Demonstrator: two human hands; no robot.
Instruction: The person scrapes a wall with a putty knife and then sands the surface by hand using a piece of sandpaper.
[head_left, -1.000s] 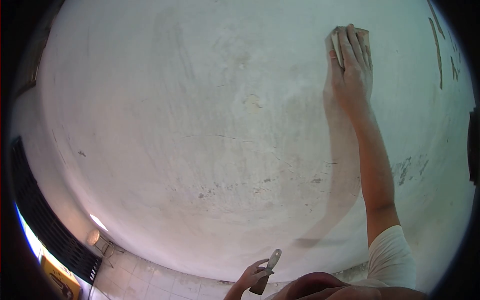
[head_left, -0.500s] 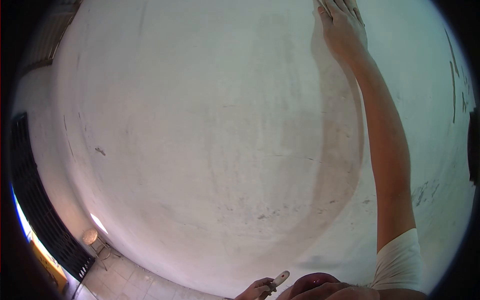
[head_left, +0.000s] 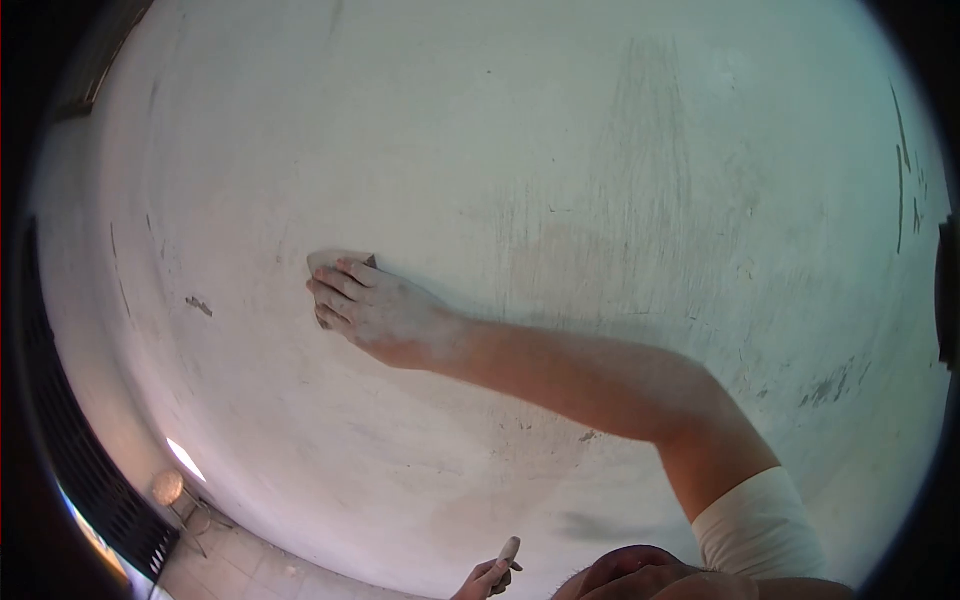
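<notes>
My right hand [head_left: 375, 312] lies flat against the dusty white wall [head_left: 400, 150], left of the middle of the view. Under its fingers is a piece of sandpaper [head_left: 317, 262], pressed to the wall, with a dark corner showing by the index finger. Whitish dust coats the hand and forearm. At the bottom edge, my left hand [head_left: 487, 580] is closed around a tool with a pale handle [head_left: 510, 549], its rounded end pointing up. The rest of that tool is hidden by the hand and the frame's edge.
Vertical streaks [head_left: 650, 150] and dark scuffs [head_left: 835, 385] mark the wall. At lower left, a round-seated stool [head_left: 168, 488] stands on the tiled floor [head_left: 235, 575] near a black folding gate [head_left: 85, 470]. A dark object [head_left: 945, 290] sits at the right edge.
My right hand has swept from the top right of the wall down and far to the left, elbow now bent. My left hand has shifted slightly left, still holding the pale-handled tool.
</notes>
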